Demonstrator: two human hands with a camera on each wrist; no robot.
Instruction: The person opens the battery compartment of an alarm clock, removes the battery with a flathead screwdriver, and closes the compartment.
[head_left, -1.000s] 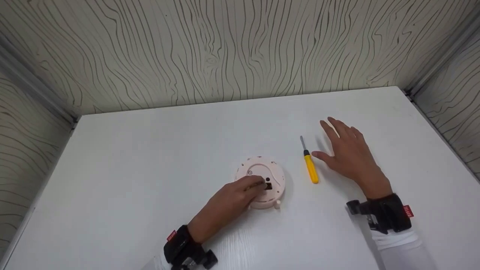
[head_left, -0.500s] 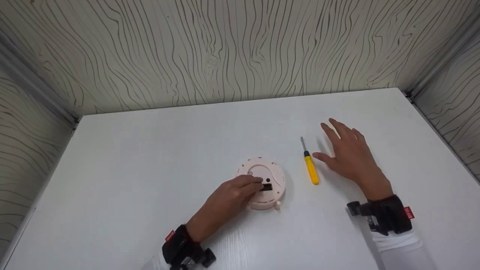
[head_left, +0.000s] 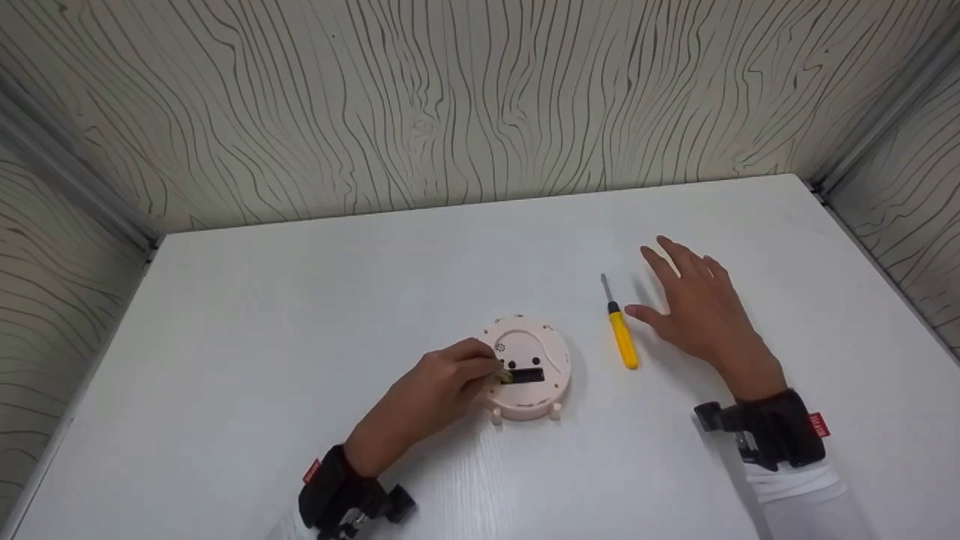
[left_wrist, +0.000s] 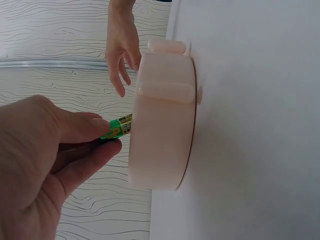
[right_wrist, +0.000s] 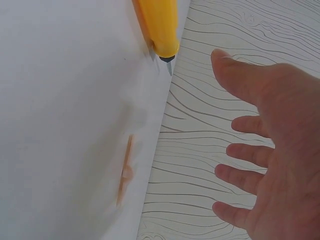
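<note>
A round, pale pink clock point(head_left: 551, 352) lies back side up on the table, two short feet towards me. Its back has an open, dark battery slot point(head_left: 529, 375). Thumb and fingers of my left hand point(head_left: 446, 386) pinch a green battery point(left_wrist: 118, 128) at the slot's left end; in the left wrist view its far end meets the clock's back. Beside a yellow-handled screwdriver point(head_left: 622, 341), my right hand point(head_left: 694, 315) is held with fingers spread and nothing in it.
In the right wrist view a small, thin, pinkish piece point(right_wrist: 125, 170) lies on the white table point(head_left: 300, 315); in the head view the right hand hides it. Wood-patterned panels point(head_left: 450, 105) stand behind the table and at both sides.
My left hand has drawn back leftwards along the clock with the battery, uncovering more of the dark slot and the clock's left foot. The right hand and screwdriver stay put.
</note>
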